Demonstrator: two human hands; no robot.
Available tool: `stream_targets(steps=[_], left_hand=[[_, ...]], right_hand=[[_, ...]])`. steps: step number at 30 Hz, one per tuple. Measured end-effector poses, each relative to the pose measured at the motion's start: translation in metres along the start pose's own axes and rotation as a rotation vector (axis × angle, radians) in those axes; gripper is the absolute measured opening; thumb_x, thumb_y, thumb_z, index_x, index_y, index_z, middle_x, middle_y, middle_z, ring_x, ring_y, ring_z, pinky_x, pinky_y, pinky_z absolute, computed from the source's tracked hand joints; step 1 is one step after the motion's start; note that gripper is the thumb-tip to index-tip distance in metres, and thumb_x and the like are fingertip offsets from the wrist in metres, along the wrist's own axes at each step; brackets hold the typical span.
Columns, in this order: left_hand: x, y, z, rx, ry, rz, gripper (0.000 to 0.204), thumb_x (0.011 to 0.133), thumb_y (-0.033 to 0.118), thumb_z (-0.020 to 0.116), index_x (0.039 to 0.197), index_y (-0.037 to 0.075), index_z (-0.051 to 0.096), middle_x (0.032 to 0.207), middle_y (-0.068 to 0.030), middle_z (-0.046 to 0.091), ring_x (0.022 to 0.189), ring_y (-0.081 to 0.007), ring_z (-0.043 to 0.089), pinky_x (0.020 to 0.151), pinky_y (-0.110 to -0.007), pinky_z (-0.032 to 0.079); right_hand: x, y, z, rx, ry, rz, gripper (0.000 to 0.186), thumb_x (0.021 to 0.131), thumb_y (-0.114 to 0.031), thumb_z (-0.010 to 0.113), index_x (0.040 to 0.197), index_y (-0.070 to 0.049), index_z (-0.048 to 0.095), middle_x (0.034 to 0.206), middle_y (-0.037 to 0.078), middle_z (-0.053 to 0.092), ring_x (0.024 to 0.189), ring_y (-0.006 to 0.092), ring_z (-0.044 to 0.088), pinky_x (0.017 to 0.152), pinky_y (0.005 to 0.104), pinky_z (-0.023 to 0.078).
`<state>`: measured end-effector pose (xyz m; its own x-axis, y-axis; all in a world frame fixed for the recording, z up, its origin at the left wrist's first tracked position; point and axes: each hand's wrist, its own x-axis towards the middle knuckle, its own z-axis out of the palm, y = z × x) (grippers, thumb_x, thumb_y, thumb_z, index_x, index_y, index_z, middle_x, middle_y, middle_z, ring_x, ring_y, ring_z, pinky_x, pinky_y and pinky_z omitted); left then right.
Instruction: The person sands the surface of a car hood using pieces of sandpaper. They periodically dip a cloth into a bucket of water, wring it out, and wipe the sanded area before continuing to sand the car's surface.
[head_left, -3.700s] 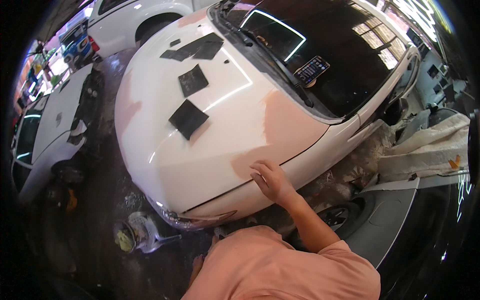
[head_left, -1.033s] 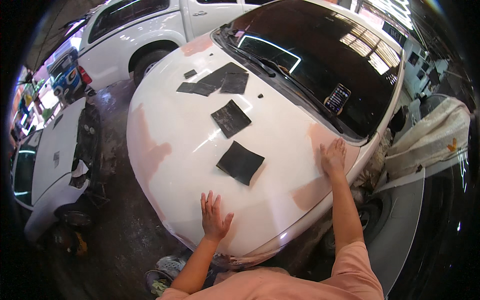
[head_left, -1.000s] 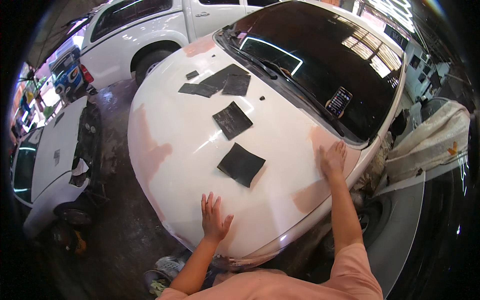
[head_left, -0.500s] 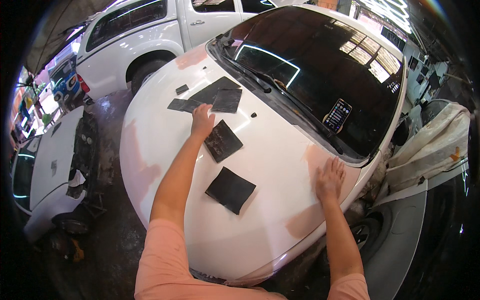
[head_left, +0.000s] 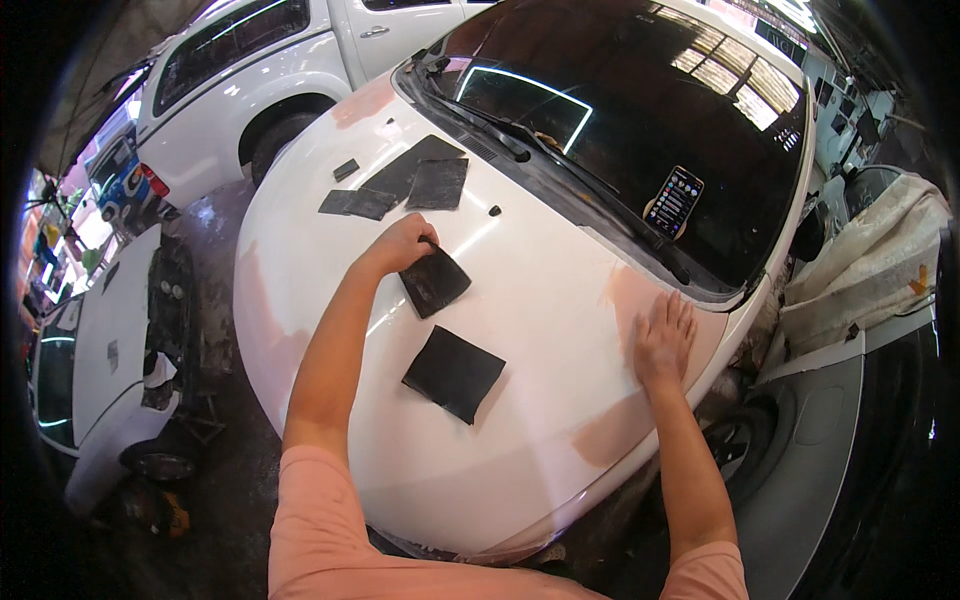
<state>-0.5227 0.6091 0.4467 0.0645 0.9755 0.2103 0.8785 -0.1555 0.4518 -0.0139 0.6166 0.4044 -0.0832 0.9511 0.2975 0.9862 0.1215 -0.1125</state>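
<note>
My left hand (head_left: 405, 240) pinches the top corner of a black square abrasive sheet (head_left: 433, 280) on the white hood (head_left: 330, 290). My right hand (head_left: 662, 335) lies flat, fingers spread slightly, on a pinkish patch (head_left: 620, 290) at the hood's right, below the windshield. Another dark square sheet (head_left: 452, 372) rests nearer me. Farther up the hood are several overlapping dark sheets (head_left: 435, 183), a small dark block (head_left: 346, 169) and a little black piece (head_left: 494, 210).
A phone (head_left: 673, 200) sits on the windshield (head_left: 610, 90). A white pickup (head_left: 210, 130) stands behind, a partly dismantled white car (head_left: 105, 350) at left. At right are a dark grey car (head_left: 810, 440) and a draped pale cloth (head_left: 860, 260).
My left hand has risen from the hood's near part to the middle sheet and closed on its corner. My right hand remains spread on the pink patch.
</note>
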Motion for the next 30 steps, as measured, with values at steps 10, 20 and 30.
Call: stream_targets(steps=[10,20,30], left_hand=[[-0.076,0.104,-0.084,-0.22,-0.2,0.172,0.013,0.087,-0.002,0.072,0.099,0.003,0.068,0.109,-0.0073,0.063,0.109,-0.0226,0.063,0.099,-0.034,0.05],[-0.002,0.055,0.022,-0.307,-0.093,0.114,0.041,0.088,0.019,0.077,0.126,0.007,0.072,0.131,-0.0139,0.065,0.131,-0.0299,0.056,0.115,-0.039,0.041],[0.08,-0.199,-0.031,0.347,0.27,-0.731,0.076,0.083,0.048,0.07,0.147,0.006,0.06,0.143,-0.022,0.063,0.134,-0.0382,0.059,0.115,-0.045,0.044]], right_hand=[[-0.003,-0.001,-0.004,0.006,-0.017,0.01,0.07,0.107,-0.046,0.043,0.163,-0.004,0.035,0.173,0.018,0.024,0.16,0.0401,0.018,0.13,0.0525,0.011],[-0.001,0.004,-0.003,-0.001,0.045,-0.021,0.066,0.108,-0.042,0.045,0.16,-0.003,0.039,0.17,0.021,0.029,0.158,0.0421,0.022,0.13,0.0532,0.013],[-0.004,-0.005,-0.007,0.011,-0.007,-0.002,0.066,0.106,-0.04,0.049,0.159,-0.001,0.04,0.17,0.02,0.029,0.159,0.0411,0.02,0.13,0.0523,0.012]])
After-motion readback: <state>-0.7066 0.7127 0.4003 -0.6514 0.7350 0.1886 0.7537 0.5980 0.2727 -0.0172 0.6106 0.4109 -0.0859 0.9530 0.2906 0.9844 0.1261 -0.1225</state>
